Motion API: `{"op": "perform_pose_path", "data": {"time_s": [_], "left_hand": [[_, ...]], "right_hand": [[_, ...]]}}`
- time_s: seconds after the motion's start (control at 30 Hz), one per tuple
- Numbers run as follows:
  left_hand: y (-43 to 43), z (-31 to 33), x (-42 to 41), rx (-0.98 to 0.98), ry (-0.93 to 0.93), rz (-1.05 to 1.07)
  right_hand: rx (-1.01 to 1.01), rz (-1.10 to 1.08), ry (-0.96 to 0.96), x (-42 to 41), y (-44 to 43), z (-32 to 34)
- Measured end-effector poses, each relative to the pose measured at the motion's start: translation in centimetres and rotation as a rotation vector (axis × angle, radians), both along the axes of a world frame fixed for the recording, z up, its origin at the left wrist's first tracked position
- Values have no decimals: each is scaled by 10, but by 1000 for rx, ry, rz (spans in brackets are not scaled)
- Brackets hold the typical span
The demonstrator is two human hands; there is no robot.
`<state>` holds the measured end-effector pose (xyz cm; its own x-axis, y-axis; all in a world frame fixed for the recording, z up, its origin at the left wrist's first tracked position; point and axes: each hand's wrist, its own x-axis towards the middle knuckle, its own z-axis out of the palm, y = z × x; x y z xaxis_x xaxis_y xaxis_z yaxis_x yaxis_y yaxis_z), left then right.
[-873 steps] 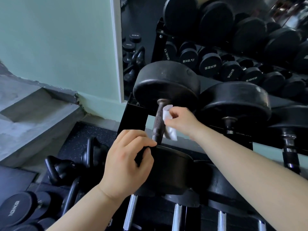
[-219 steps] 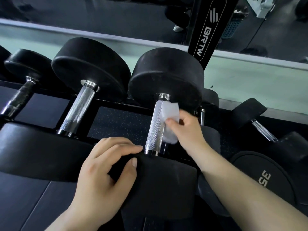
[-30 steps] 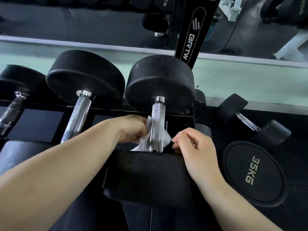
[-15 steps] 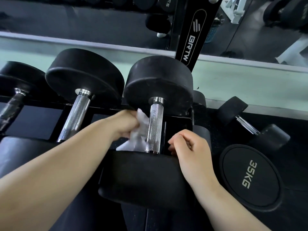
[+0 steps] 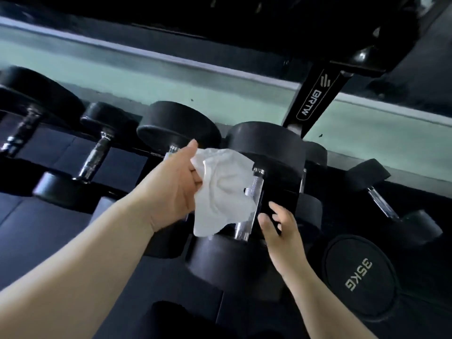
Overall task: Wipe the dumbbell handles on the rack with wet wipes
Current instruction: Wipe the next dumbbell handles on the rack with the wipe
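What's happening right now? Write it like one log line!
left hand: holds crumpled white wet wipe | wipe: by knurled chrome dumbbell handle | right hand: open, beside handle

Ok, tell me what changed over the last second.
The left hand, gripping the wet wipe, raised it up and leftward from the chrome dumbbell handle; the wipe now hangs open. The right hand uncurled beside the handle. The dumbbell stayed put.

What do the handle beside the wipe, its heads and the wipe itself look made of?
Handle: bright metal, likely chromed steel; shiny, with knurled texture.
Heads: matte black, probably rubber-coated; dull, no glare.
Wipe: thin white non-woven cloth or paper; crumpled, drooping limply.
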<state>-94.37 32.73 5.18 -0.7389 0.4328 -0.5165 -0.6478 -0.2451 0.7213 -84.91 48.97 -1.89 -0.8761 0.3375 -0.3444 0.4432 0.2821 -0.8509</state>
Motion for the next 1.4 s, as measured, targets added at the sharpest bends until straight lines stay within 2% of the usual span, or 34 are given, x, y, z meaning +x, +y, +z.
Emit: {"op": "perform_pose_path", "data": {"time_s": [0.1,0.17,0.33,0.47,0.6,0.7,0.8,0.87,0.93,1.03,1.17,1.3,1.4], "left_hand": [[-8,45,21,1,-26,-77],[-11,82,37,-3,5,-144],[-20,169,74,-127,94,-97],[-40,208,101,-185,125,-24],[-56,225,128,-116,26,-2],[-72,226,136,-130,19,60],[-95,225,129,-272,56,107],[-114,225,117,-333,109,78],[-137,225,98,-329,158,27],[-180,237,63,-189,139,-29],[-229,245,23,-99,148,-158],[-251,237,-6,-177,175,-280],[-249,215,-17,-520,458,-342]], "right_hand": [[-433,85,-33,-1,-13,81],[-529,165,-82,1,-20,130],[-457,86,-40,18,-36,223],[-458,57,31,34,-45,267],[-586,104,-3,42,-57,284],[-728,275,-86,49,-72,287],[-609,369,-144,52,-89,288],[-561,314,-144,44,-104,289],[-601,227,-115,28,-123,290],[-687,119,-41,4,-162,295],[-648,80,70,-13,-206,295],[-545,124,80,-23,-228,283],[-401,144,-28,-30,-233,265]]}}
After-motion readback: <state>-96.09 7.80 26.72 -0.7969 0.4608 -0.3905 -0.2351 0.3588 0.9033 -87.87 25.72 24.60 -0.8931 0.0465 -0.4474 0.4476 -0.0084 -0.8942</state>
